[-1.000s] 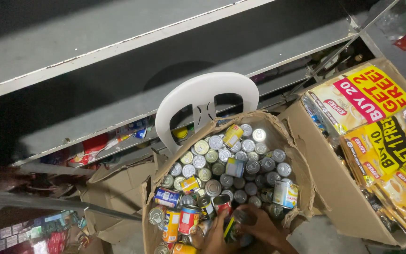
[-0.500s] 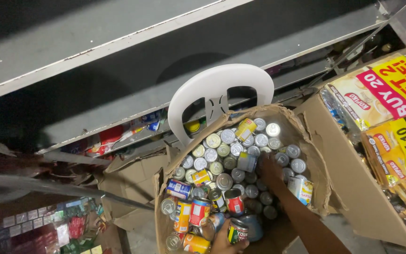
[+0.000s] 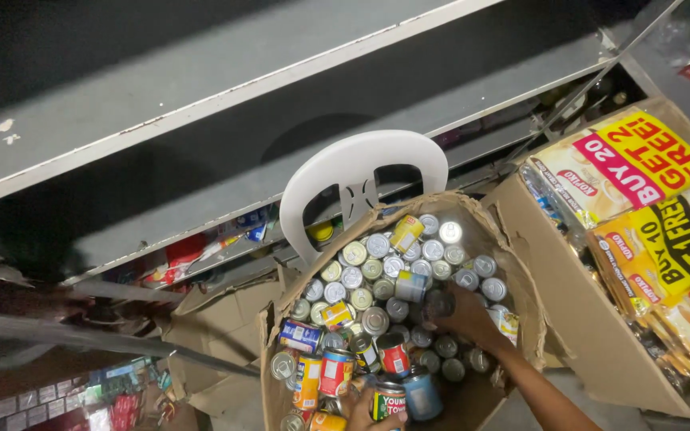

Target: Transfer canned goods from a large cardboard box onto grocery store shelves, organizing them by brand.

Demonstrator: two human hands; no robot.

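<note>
- Head view: a person bends over a torn cardboard box (image 3: pixel 473 231) heaped with tin cans (image 3: pixel 377 275), sorting through them by hand.
- The right hand (image 3: pixel 466 315) reaches into the box's right half, fingers curled around a dark can (image 3: pixel 439 303) among the silver lids; the grip looks closed, not yet lifted.
- The left hand (image 3: pixel 365 413) sits at the box's near edge, barely in frame, fingers wrapped about a green-labelled can (image 3: pixel 389 399); a blue can (image 3: pixel 423 393) lies just beside it.
- The step appears to be picking cans out; the next move calls for lifting the dark can straight up, clear of its close-packed neighbours.
- Behind the box stands a white plastic chair (image 3: pixel 361 172); right of the box, a carton of yellow sachet packs (image 3: pixel 640 207) crowds in, and grey shelving (image 3: pixel 201 96) runs beyond.
</note>
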